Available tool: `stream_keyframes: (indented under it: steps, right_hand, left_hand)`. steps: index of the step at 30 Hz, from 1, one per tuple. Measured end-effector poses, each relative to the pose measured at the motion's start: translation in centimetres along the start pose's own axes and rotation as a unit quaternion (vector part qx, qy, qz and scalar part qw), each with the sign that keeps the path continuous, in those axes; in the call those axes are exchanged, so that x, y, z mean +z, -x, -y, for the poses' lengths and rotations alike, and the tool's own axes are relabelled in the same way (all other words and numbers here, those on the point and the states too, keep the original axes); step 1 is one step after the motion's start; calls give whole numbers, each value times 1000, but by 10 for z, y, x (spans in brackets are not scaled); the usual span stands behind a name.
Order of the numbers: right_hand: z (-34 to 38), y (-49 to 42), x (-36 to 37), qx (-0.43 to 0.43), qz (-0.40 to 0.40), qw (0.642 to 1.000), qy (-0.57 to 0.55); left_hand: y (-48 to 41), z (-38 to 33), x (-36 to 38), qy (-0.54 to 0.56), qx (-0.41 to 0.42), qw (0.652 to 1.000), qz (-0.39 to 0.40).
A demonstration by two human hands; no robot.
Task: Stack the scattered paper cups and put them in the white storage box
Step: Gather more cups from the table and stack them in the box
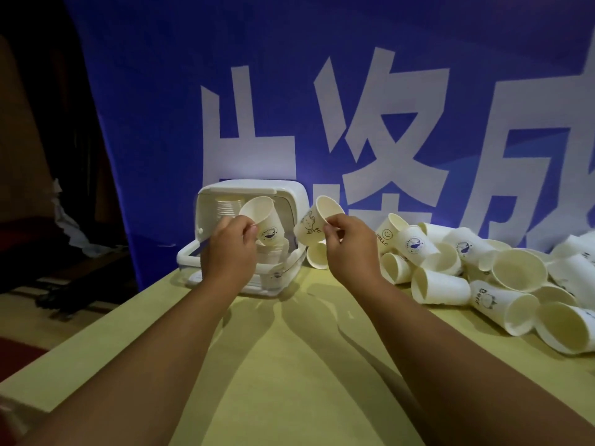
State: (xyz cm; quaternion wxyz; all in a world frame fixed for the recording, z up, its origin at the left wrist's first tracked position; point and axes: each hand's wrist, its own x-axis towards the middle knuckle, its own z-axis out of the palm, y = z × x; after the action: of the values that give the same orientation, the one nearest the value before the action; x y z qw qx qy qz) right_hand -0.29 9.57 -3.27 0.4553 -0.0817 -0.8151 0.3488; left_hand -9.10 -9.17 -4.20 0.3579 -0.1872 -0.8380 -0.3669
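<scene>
The white storage box (289,201) stands open at the table's back left, its lid raised, with stacked cups (227,206) inside. My left hand (230,244) pinches a white paper cup (262,218) by its rim in front of the box opening. A second cup with a cartoon drawing (317,222) is pinched by my right hand (349,244), just right of the box. A pile of several loose paper cups (483,268) lies on its sides to the right. One more cup (317,255) lies beside the box, under my right hand.
The yellow table (289,365) runs from the front to a blue banner with large white characters (322,123) hanging behind. The table's left edge drops to a dark floor (48,284).
</scene>
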Motion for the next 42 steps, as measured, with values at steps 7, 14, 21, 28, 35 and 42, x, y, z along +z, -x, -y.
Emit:
stream_keyframes:
  steps: [7, 14, 21, 28, 35, 42]
  right_hand:
    - [-5, -16, 22, -1, 24, 999, -34]
    - [-10, -25, 32, -23, 28, 999, -23]
    - [2, -32, 48, -78, 7, 996, -39]
    - [-2, -30, 68, -95, 102, 990, 33]
    - [0, -22, 73, -42, 124, 991, -27]
    - [-9, -6, 90, -17, 168, 986, 6]
  left_hand:
    - [-9, 3, 21, -77, 25, 996, -36]
    - [-6, 6, 39, -151, 35, 987, 33]
    - [2, 16, 46, 15, 31, 996, 88]
    - [-1, 29, 42, 143, -46, 987, 57]
    - [-3, 25, 41, 122, -15, 992, 20]
    - [-5, 25, 40, 32, -21, 999, 1]
